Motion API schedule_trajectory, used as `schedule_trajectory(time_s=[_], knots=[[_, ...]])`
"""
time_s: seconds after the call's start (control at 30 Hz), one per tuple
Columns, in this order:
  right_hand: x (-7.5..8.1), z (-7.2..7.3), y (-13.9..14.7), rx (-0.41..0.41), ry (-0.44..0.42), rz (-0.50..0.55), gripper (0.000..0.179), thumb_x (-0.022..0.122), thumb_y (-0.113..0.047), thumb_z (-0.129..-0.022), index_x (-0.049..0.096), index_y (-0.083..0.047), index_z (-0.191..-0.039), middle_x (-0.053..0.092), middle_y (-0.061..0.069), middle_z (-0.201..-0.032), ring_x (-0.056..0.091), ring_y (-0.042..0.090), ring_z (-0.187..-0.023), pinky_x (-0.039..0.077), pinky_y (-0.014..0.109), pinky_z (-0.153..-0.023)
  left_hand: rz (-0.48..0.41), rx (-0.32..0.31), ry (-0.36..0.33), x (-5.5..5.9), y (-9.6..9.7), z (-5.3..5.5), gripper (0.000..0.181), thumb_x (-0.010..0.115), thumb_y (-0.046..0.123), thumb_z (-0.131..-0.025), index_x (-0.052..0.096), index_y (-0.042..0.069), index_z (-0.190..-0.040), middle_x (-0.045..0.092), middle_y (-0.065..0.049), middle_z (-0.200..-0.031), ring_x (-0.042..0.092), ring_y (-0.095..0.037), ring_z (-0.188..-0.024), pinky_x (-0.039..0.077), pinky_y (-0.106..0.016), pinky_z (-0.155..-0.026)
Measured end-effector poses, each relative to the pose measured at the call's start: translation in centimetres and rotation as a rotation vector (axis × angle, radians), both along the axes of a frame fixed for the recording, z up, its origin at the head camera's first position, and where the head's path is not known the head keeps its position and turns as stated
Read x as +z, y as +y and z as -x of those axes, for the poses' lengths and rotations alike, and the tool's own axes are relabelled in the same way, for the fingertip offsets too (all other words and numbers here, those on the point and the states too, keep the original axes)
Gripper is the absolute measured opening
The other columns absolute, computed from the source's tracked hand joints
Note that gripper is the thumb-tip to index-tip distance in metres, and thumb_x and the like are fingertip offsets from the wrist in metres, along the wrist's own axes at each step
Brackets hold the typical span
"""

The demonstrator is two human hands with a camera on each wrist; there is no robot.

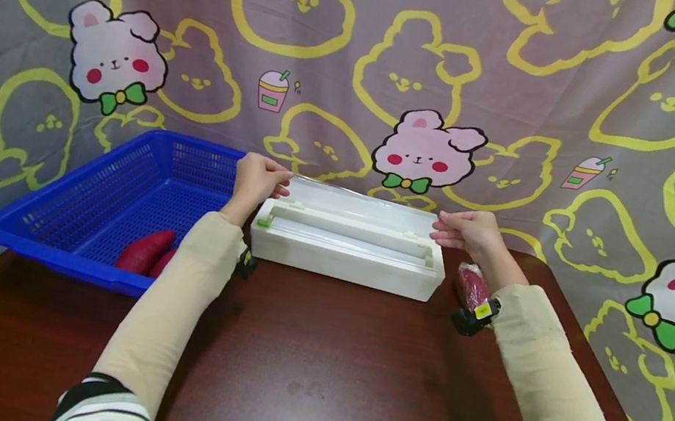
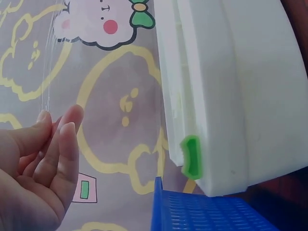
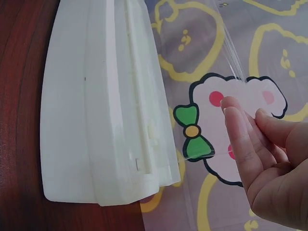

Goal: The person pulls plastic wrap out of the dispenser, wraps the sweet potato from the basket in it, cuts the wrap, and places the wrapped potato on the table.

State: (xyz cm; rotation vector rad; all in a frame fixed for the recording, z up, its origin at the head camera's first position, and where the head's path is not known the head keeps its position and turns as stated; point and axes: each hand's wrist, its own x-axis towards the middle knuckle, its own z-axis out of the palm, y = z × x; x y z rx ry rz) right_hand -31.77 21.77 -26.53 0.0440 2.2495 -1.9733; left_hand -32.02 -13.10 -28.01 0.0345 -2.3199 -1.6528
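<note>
we find the left hand's grip (image 1: 256,184) and right hand's grip (image 1: 471,233) pinching clear film (image 3: 234,58) stretched between them near the white box (image 1: 345,265). we judge it light, limp, easily torn; best held by both corners.

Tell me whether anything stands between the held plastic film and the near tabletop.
Yes, the white wrap dispenser sits between the near tabletop and the plastic film held by the left hand and the right hand.

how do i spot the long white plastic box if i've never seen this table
On the dark reddish-brown wooden table, find the big blue plastic basket with slotted sides. Just right of it in the head view sits the long white plastic box. Unlike the basket, it is white, with a small bright green piece at its left end.
</note>
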Motion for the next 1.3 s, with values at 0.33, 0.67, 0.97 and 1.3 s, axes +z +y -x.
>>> schedule_trajectory(time_s=[0.33, 0.67, 0.97, 1.3], knots=[[1.0, -0.1, 0.2, 0.041, 0.002, 0.071, 0.017, 0.052, -0.009, -0.09, 0.063, -0.001, -0.079, 0.065, 0.01, -0.067, 0.065, 0.019, -0.061, 0.05, 0.037, -0.067, -0.015, -0.023, 0.0, 1.1, -0.1, 0.1, 0.02, 0.062, 0.007, -0.083, 0.066, -0.01, -0.093, 0.065, -0.022, -0.079, 0.059, -0.009, -0.045, 0.05, -0.027, -0.049], [2.5, -0.2, 0.1, 0.03, 0.018, 0.069, 0.021, 0.055, -0.011, -0.088, 0.064, -0.003, -0.07, 0.065, 0.012, -0.066, 0.065, 0.021, -0.061, 0.051, 0.034, -0.061, -0.028, -0.042, 0.018, 2.3, -0.3, 0.1, 0.019, 0.061, 0.005, -0.083, 0.065, -0.011, -0.093, 0.064, -0.024, -0.083, 0.06, -0.01, -0.046, 0.051, -0.028, -0.05], [3.4, -0.3, 0.0, 0.016, 0.019, 0.015, 0.021, 0.057, -0.017, -0.087, 0.067, -0.003, -0.074, 0.065, 0.01, -0.066, 0.065, 0.022, -0.063, 0.052, 0.034, -0.06, -0.014, -0.018, -0.024, 3.2, -0.3, 0.1, 0.02, 0.062, 0.008, -0.084, 0.066, -0.008, -0.094, 0.066, -0.02, -0.081, 0.06, -0.01, -0.047, 0.048, -0.023, -0.045], [4.1, -0.5, 0.0, 0.032, 0.069, 0.001, 0.022, 0.055, -0.014, -0.088, 0.065, -0.008, -0.07, 0.066, 0.01, -0.066, 0.065, 0.019, -0.061, 0.052, 0.031, -0.058, -0.018, -0.001, 0.012, 4.0, -0.2, -0.3, 0.02, 0.065, 0.01, -0.082, 0.067, -0.007, -0.092, 0.065, -0.013, -0.068, 0.062, -0.017, -0.05, 0.048, -0.024, -0.043]])
